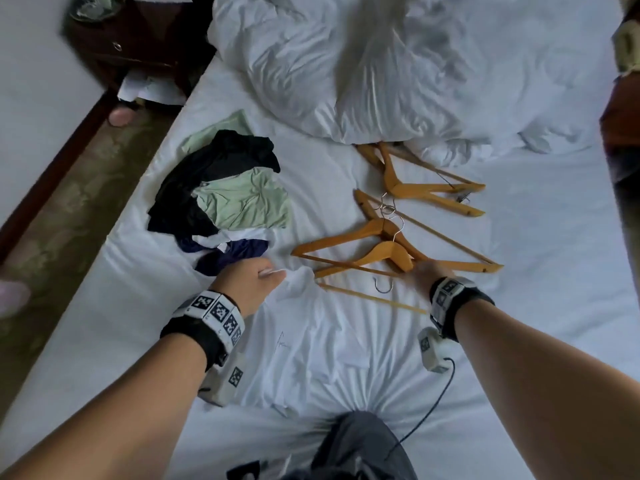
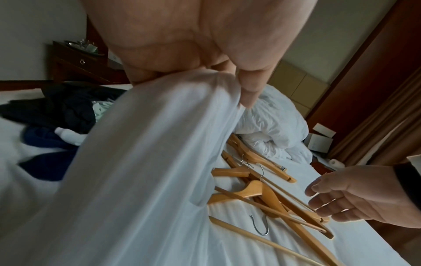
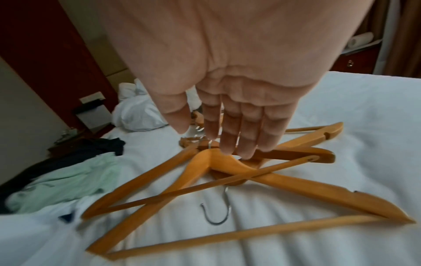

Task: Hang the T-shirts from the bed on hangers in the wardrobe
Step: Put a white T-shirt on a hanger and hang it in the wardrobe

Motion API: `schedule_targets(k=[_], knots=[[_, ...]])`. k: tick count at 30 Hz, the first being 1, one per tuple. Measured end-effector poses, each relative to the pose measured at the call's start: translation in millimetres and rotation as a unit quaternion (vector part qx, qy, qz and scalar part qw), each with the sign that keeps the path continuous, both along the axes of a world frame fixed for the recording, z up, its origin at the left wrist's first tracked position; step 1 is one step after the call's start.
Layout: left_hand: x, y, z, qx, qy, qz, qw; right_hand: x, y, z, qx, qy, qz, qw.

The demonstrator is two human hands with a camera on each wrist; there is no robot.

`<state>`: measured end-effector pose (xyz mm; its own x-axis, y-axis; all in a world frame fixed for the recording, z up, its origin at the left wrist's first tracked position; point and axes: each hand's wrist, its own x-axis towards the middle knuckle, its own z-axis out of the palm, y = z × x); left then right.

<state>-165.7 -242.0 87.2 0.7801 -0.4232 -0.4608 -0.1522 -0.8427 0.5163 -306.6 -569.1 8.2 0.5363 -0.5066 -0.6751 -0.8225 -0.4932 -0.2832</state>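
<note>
A white T-shirt (image 1: 311, 344) lies spread on the bed (image 1: 554, 306) in front of me. My left hand (image 1: 273, 271) pinches its upper edge; in the left wrist view the thumb and fingers of the left hand (image 2: 237, 86) grip the white T-shirt (image 2: 159, 144). A heap of black, green, navy and white T-shirts (image 1: 228, 195) lies to the left. Several wooden hangers (image 1: 391, 251) lie crossed to the right. My right hand (image 1: 420, 270) hovers over them, fingers straight. In the right wrist view the right hand (image 3: 218, 142) has its fingertips at the neck of the nearest hanger (image 3: 205, 162).
A crumpled white duvet (image 1: 381, 81) fills the far part of the bed, with two more hangers (image 1: 408, 178) at its edge. A dark wooden nightstand (image 1: 138, 46) stands at the far left. Carpeted floor (image 1: 69, 209) runs along the bed's left side. My knee (image 1: 360, 445) rests on the near edge.
</note>
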Motion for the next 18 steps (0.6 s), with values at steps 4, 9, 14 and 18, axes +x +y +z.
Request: schedule_targets(k=[4,9,14,18], knots=[[5.8,-35.1,-11.3,0.036,-0.004,-0.003,0.999,-6.0,-47.2,-30.7,-0.023,0.025,-0.092,0.995],[13.2,-60.0,-26.0,0.042,-0.012,0.018,0.999,-13.0,-76.9,-65.6,-0.028,0.082,-0.071,0.994],[12.1,-68.9,-37.9,0.051,-0.005,0.034,0.998,-20.1,-83.8,-88.4,-0.022,0.090,-0.057,0.994],[11.1,-76.5,-39.6,0.057,0.002,0.028,0.998,-19.9,-82.0,-72.5,0.041,0.059,-0.034,0.997]])
